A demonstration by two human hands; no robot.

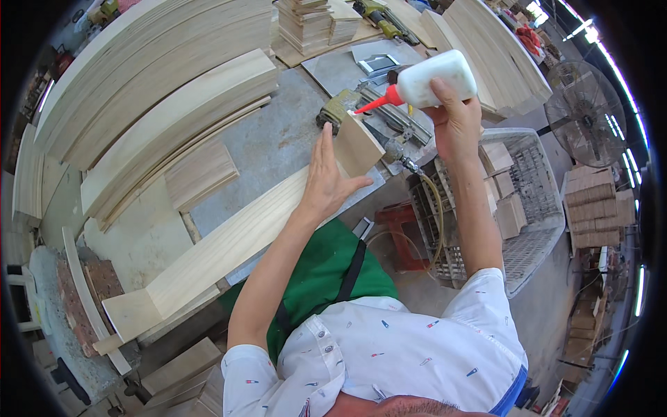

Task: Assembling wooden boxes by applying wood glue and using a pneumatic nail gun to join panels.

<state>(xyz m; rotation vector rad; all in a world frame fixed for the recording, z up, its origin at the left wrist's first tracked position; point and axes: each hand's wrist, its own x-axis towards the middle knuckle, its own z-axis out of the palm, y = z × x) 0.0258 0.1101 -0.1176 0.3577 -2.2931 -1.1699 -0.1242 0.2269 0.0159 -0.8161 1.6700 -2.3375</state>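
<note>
My right hand (453, 121) is wrapped round a white glue bottle (439, 78) with a red nozzle, held tilted. The nozzle tip points down and left, at the top edge of a short wooden end piece (360, 147), where a little white glue shows. This piece stands upright at the far right end of a long pale board (233, 240). Another short end piece (132, 313) stands at the board's near left end. My left hand (323, 177) is open beside the right end piece, fingers stretched out and thumb spread; whether it presses on the wood I cannot tell.
A green and black nail gun (340, 108) lies behind the end piece, joined to a yellowish hose (442, 215). Stacked boards (180, 118) fill the table's left and back. A plastic crate (538, 229) with wood blocks stands right, near a fan (587, 101) and red stool (401, 233).
</note>
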